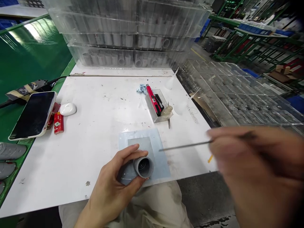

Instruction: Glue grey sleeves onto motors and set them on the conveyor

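My left hand (116,180) is wrapped round a short grey cylinder (145,167), whose open end faces up toward me. Inside it a dark ring shows; the deeper interior cannot be made out. Under the cylinder lies a light blue sheet (162,164) with a greyish rectangle on it, at the table's front edge. My right hand (249,164), smeared by motion, is raised at the right and closed on a thin metal rod (185,146). The rod points left toward the cylinder, with its tip apart from it.
A small clear box (155,118) holds a red-and-black pen-like tool (154,99). A phone (33,115), a white earbud case (68,109) and a red packet (58,123) lie left. Clear trays (102,58) of grey cylinders are stacked behind; other clear trays (237,91) stand right.
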Demonstrator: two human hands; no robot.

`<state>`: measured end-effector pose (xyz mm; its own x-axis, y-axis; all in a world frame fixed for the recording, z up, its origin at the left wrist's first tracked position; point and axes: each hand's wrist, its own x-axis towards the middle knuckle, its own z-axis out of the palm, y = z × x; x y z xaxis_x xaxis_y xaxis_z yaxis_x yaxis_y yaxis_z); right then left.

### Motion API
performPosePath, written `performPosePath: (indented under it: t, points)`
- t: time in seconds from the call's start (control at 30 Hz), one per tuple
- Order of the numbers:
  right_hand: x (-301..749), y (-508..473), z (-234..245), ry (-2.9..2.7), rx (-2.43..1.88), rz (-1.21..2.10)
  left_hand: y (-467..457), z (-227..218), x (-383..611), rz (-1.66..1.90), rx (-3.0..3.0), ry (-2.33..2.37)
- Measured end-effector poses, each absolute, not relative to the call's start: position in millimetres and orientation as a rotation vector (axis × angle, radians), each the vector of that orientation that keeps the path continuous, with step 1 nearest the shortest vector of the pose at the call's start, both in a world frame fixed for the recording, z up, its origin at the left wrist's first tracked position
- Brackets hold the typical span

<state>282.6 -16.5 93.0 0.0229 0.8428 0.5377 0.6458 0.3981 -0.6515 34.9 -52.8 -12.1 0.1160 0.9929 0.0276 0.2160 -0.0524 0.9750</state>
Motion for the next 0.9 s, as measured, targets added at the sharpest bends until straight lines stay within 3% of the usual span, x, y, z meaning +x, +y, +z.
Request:
performPosePath:
  t: [0.2,0.53,0.9]
  points:
    - [245,-17,69,-1.909,-1.114,0.524,-52,-11,36,1.041,1.452,1.159]
    - [247,-17,57,-1.98,-1.083,0.618,-52,-11,35,1.031,1.478,1.145]
    - [249,-16,62,-2.185,-1.009,0.285,-49,-8,41,1.055,1.478,1.192]
